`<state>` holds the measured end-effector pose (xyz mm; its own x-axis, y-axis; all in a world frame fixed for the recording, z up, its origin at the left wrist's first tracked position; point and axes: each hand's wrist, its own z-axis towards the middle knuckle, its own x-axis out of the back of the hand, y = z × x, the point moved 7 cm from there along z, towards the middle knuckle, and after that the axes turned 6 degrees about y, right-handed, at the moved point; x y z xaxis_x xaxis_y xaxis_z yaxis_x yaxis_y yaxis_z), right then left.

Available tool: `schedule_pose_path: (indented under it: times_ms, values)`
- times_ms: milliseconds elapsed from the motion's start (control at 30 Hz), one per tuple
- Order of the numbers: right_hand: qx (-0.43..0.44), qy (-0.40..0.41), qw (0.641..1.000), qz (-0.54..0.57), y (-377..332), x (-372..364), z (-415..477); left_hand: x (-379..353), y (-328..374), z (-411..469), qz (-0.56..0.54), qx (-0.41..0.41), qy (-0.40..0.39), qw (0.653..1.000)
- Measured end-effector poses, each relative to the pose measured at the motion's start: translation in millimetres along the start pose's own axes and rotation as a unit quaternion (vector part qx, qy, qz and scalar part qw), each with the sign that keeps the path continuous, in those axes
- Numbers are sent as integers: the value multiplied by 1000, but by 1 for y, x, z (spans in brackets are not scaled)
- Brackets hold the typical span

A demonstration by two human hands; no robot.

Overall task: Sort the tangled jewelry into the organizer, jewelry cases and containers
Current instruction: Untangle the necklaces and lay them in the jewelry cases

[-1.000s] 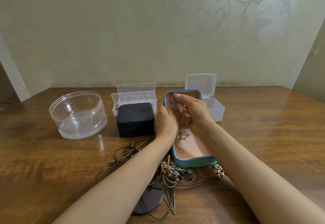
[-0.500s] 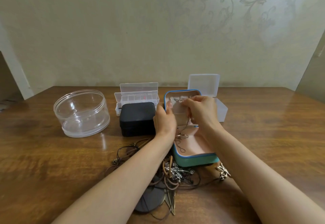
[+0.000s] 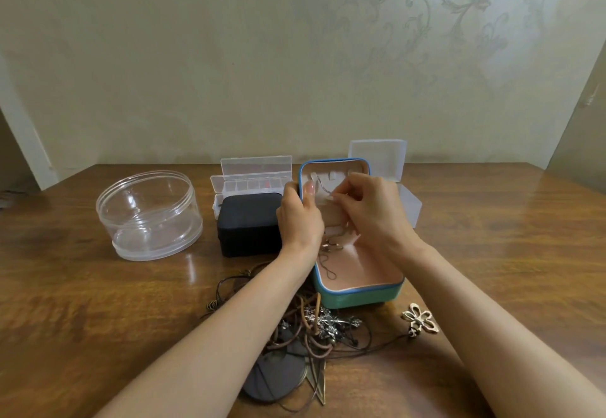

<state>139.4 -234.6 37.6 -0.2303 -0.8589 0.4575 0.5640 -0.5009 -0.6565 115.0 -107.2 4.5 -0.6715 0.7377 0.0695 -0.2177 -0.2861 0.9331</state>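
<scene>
An open teal jewelry case (image 3: 360,296) with a pink lining stands at the table's middle, lid upright. My left hand (image 3: 298,220) grips the lid's left edge. My right hand (image 3: 367,211) pinches a thin necklace chain (image 3: 328,263) against the lid's inside; the chain hangs down into the case with a pendant. A tangle of cords and pendants (image 3: 314,329) lies in front of the case, between my forearms. A flower pendant (image 3: 420,319) lies to its right.
A closed black jewelry case (image 3: 249,227) sits left of the teal one. Behind it is an open clear compartment organizer (image 3: 252,178). A round clear container (image 3: 149,216) stands at the left. An open frosted plastic box (image 3: 406,201) is behind my right hand.
My right hand has shifted from lower in the case up to the lid with the chain. My left hand stays on the lid's edge.
</scene>
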Motion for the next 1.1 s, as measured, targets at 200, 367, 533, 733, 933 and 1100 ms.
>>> schedule_pose_path:
  times_ms: [200,367,533,733,933,1100]
  values:
    - [-64,-135,988,32,2,-11,-8,2,1,-1,22,-25,-2,999]
    - [-55,-223,973,15,-5,-14,-10,0,0,6,-10,14,-2,1000]
    - [-33,-272,957,-99,-1,-16,-12,-8,-6,13,-7,58,-22,998]
    - [-5,-347,926,-152,-4,-22,-23,-9,-5,31,118,61,-91,987]
    - [22,-350,927,-134,-14,-23,-25,-7,6,38,252,-17,-169,953]
    - [-18,-353,934,-56,-13,-13,-22,-1,16,41,300,-74,-152,939]
